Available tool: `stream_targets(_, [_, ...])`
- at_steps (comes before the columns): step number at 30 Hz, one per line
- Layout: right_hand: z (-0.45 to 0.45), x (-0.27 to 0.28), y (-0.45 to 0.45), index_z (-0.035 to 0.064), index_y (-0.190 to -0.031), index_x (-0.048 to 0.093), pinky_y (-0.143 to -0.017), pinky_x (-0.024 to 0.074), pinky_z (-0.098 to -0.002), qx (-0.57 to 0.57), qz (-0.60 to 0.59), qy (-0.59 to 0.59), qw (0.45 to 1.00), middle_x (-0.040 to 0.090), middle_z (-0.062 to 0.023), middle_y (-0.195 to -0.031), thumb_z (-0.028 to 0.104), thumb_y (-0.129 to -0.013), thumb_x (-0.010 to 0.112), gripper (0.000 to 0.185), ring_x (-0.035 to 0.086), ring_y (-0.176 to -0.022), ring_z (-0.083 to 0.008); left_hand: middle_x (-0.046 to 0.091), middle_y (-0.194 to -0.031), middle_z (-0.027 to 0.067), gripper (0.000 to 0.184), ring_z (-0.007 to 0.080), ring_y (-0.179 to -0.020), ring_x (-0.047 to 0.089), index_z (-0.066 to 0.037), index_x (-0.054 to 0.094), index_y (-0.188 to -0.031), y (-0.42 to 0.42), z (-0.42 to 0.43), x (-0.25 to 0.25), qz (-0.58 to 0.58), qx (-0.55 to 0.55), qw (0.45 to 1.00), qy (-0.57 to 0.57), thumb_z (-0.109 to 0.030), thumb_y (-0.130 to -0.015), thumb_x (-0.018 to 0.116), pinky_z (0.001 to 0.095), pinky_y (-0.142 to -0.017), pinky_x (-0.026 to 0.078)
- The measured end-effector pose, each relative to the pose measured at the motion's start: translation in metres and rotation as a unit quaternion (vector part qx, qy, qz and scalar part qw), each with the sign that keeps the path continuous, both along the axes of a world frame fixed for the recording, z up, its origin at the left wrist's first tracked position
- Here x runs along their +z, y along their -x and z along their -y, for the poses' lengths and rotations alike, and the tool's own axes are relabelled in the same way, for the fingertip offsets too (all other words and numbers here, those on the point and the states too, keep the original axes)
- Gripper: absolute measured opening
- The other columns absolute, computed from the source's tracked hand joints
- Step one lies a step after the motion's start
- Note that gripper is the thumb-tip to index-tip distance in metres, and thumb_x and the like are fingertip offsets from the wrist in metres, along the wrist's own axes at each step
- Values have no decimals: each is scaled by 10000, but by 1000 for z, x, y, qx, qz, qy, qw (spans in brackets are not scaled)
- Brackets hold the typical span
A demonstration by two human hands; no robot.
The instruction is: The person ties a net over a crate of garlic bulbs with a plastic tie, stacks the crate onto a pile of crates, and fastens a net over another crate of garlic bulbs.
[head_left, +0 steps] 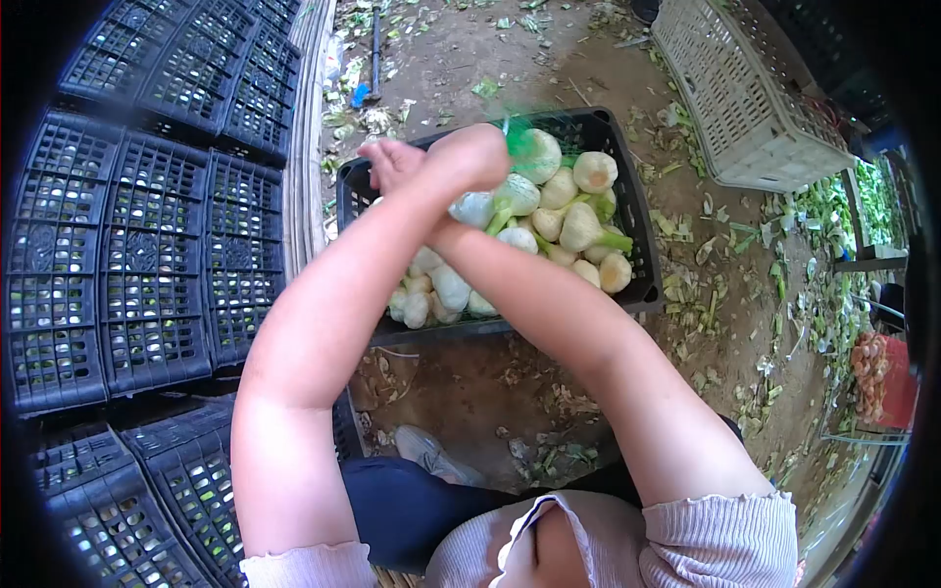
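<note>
The green thing [526, 143] was a blur at the fingertips of my left hand [475, 157], just beyond it to the right, over the far part of the black crate [642, 265]. It overlapped the pale bulb [545, 160] beside it in my view; I could not tell whether they touched, nor which way its long axis ran. My arms were crossed, the left forearm [368, 240] over the right [505, 274], so my left hand was the nearer one. Its fingers were curled in, but I can't tell whether they were closed on the green thing. My right hand [387, 162] was off to the left, its visible fingers apart, partly hidden behind my left wrist.

Under and around my arms the bulbs were round and smooth, some creamy with cut, tan ends, some with short green stalks; a few to the left looked whiter, with a bluish cast. The crate was dark, hard-looking plastic with slotted walls. It sat on brown earth [441, 372] strewn with leafy scraps. To my left stood black latticed crates [59, 265]; to my right, a pale slotted crate [750, 147].
</note>
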State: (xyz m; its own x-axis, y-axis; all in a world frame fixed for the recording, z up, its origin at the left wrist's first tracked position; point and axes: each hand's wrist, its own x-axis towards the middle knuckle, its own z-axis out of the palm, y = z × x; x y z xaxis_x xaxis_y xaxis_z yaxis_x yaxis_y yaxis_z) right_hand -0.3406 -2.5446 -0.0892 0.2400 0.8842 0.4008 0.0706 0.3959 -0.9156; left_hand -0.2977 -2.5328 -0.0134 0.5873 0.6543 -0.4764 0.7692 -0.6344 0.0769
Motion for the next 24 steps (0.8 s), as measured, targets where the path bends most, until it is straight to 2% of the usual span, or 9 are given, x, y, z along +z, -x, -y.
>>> stream_targets(3, [-17,-1,-10,42,-903,572,-429,372,-203,3,-143,137,980,504,2,-538,210,-865,441,216,457,-490,-50,577,-789,238,224,347,-779,570,43,603,-753,3,22,-10,70,37,994,-72,-137,-640,531,392,-670,459])
stream_targets(7, [-29,10,-3,35,-913,566,-424,379,-173,-40,-274,65,959,537,-20,-648,199,-873,425,220,478,-500,-58,571,-772,225,151,342,-787,549,15,587,-720,8,32,-14,146,-24,978,-144,-60,-614,510,390,-678,452])
stream_targets(11, [16,-1,-6,18,-979,523,-564,428,-259,100,131,-61,984,541,-88,-794,160,-856,427,211,544,-708,-141,562,-801,206,125,337,-769,538,20,566,-701,23,24,-39,204,-45,972,-104,4,-623,470,388,-697,441])
stream_targets(13, [64,-4,-36,37,-990,518,-648,433,-310,352,346,-22,870,543,-128,-833,143,-821,451,210,551,-763,-182,558,-835,196,139,335,-800,536,26,569,-732,27,27,-42,237,-64,964,-99,-2,-643,465,387,-712,443])
stream_targets(15, [99,65,-86,75,-954,540,-703,433,-345,646,438,33,624,559,-123,-903,101,-763,492,199,554,-778,-233,557,-875,190,165,327,-871,537,35,575,-783,34,24,-43,266,-100,954,-96,-29,-676,467,389,-727,450])
stream_targets(19, [71,106,-140,156,-1105,484,-702,451,-374,315,483,-20,817,553,-91,-989,57,-714,533,407,567,-818,-269,548,-830,158,161,308,-855,517,10,553,-793,35,25,-64,444,-65,893,-23,5,-649,481,363,-745,435])
stream_targets(21, [29,107,-145,210,-1212,390,-718,471,-365,206,608,-67,764,473,-88,-1130,83,-739,522,507,548,-879,-280,536,-836,135,167,290,-848,502,-18,548,-800,30,23,-74,400,-108,907,-78,27,-647,498,351,-749,427])
stream_targets(23, [-8,71,-167,113,-951,536,-672,452,-395,257,669,-50,695,545,-94,-951,180,-771,501,195,545,-802,-302,535,-839,137,117,281,-853,506,-30,555,-794,40,24,-50,224,-208,945,-112,3,-704,487,345,-765,422])
stream_targets(24, [-19,51,-180,75,-816,537,-645,431,-409,266,657,-38,704,551,-119,-784,226,-789,479,164,538,-752,-310,539,-795,134,140,274,-810,502,-24,545,-739,44,22,-64,334,-124,929,-96,-126,-795,467,335,-746,408])
